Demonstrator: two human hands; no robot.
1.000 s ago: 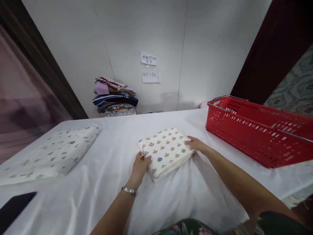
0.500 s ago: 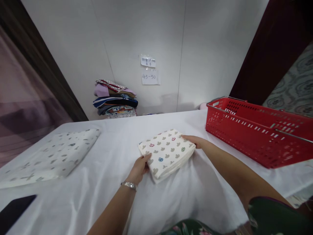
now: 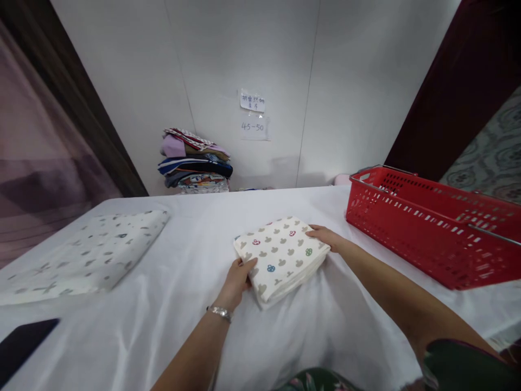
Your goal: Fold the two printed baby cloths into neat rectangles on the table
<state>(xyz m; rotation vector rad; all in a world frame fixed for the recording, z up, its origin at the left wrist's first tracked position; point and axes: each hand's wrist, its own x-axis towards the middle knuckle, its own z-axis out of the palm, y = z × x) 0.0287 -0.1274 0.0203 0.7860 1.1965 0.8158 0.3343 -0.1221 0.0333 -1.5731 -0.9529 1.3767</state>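
A folded white cloth (image 3: 283,255) printed with small mushrooms, mostly grey with a few in red, blue and green, lies between my hands over the white-covered table. My left hand (image 3: 236,279), with a silver bracelet at the wrist, grips its left edge, thumb on top and fingers underneath. On the far right edge, my right hand (image 3: 324,237) holds the cloth with its fingers partly over the top. The cloth's layered, folded edge faces me. Its underside is hidden, so I cannot tell whether it rests fully on the table.
To the right stands a red perforated basket (image 3: 407,239) with metal handles. Another white printed cloth (image 3: 89,252) lies flat at the left. A dark flat object (image 3: 24,347) is at the near left corner. Stacked folded fabrics (image 3: 197,163) sit by the wall beyond the white tablecloth (image 3: 183,239).
The view has shifted slightly. Both hands keep their hold on the folded cloth, and the right fingers lie a little further over its top. The cloth looks otherwise the same.
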